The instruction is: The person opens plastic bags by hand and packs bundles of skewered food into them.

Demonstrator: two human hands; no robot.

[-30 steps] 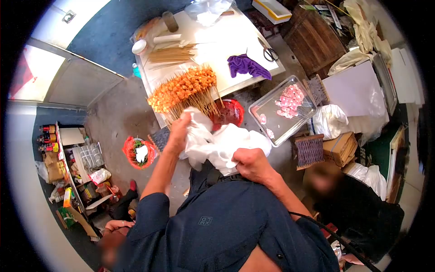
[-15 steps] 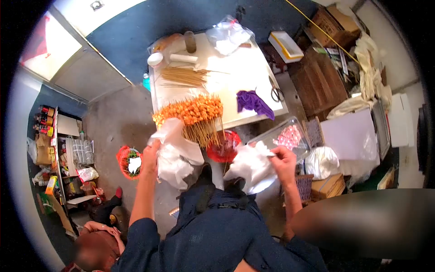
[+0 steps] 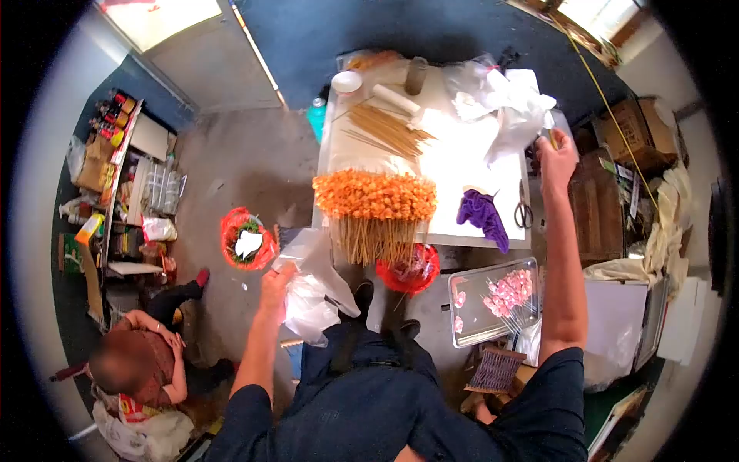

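Looks pretty cramped around the white table [image 3: 466, 162], with a dark blue wall [image 3: 346, 35] behind it, grey door panel [image 3: 219, 65] behind-left, bright window [image 3: 599, 17] behind-right, grey floor [image 3: 231, 146] and a crammed shelf unit [image 3: 115, 199] off to its left. Gets serious glare on top too.

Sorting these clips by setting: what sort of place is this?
Probably a small food preparation room: orange skewers and bare sticks on a white table, plus a tray of pink skewers nearby.
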